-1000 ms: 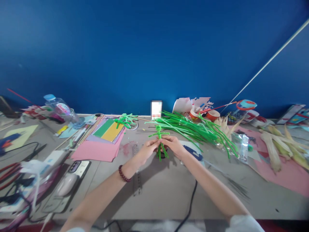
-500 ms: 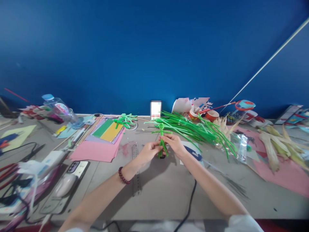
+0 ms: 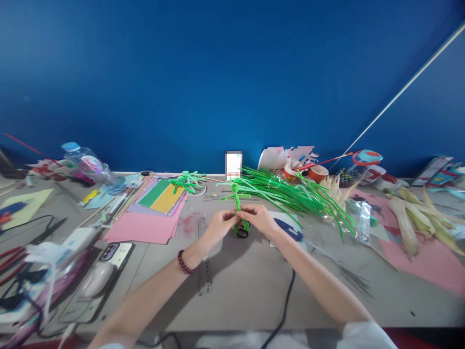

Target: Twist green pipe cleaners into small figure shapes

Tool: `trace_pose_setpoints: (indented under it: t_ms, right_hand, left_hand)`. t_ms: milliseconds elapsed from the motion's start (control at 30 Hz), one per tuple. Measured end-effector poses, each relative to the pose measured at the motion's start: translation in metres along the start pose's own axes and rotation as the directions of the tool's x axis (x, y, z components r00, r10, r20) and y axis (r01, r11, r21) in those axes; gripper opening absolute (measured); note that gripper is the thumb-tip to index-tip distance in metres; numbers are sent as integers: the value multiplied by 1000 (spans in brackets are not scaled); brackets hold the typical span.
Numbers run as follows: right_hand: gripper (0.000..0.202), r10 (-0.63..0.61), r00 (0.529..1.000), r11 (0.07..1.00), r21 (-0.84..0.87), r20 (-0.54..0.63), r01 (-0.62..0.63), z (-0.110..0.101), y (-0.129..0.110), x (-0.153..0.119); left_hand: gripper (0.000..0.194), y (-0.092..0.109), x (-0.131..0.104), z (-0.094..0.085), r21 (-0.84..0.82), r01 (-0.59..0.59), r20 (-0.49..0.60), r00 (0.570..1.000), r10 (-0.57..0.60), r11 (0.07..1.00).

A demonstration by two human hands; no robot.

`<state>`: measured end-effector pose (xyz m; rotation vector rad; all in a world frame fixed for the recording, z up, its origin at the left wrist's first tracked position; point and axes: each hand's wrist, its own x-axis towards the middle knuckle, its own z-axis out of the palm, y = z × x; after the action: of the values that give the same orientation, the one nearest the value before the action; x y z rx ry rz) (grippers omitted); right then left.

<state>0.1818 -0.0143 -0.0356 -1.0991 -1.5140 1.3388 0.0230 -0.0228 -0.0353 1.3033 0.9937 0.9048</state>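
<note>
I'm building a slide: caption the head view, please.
Left hand and right hand hold a green figure over a cluttered desk.

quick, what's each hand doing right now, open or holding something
Left hand: closed, fingers pinching the green figure around its middle.
Right hand: closed, pinching the same green figure from the other side.

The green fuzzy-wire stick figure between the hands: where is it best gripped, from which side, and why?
Probably at the waist of the green fuzzy-wire stick figure, pinched from both sides below its arms, as the left hand and right hand do now. It is roughly upright: its thin arms spread sideways and its legs part below, so the narrow middle looks easiest to pinch.
</note>
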Motion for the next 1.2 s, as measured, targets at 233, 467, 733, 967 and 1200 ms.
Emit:
trace_pose_setpoints:
  t_ms: [233, 467, 733, 967, 1200]
  right_hand:
    - [24, -320, 941, 842, -488, -108, 230, 5, 3, -4]
    - [28, -503, 862, 651, -683, -63, 330, 9, 3, -8]
    - [27, -548, 836, 447, -837, 23, 315, 12, 4, -12]
    - [20, -632, 774, 494, -780, -19, 384, 14, 2, -14]
    - [16, -539, 817, 768, -518, -207, 375, 21, -7, -17]
  left_hand:
    - [36, -6, 0, -3, 349, -167, 10, 985, 174, 922]
    - [21, -8, 4, 1, -162, -85, -147, 987, 62, 983]
    - [22, -4, 6, 5, -532, -71, -285, 953, -99, 844]
    - [21, 5, 1, 8, -633, -27, -223, 964, -149, 774]
    - [20, -4, -2, 10, -668, -11, -137, 985, -108, 744]
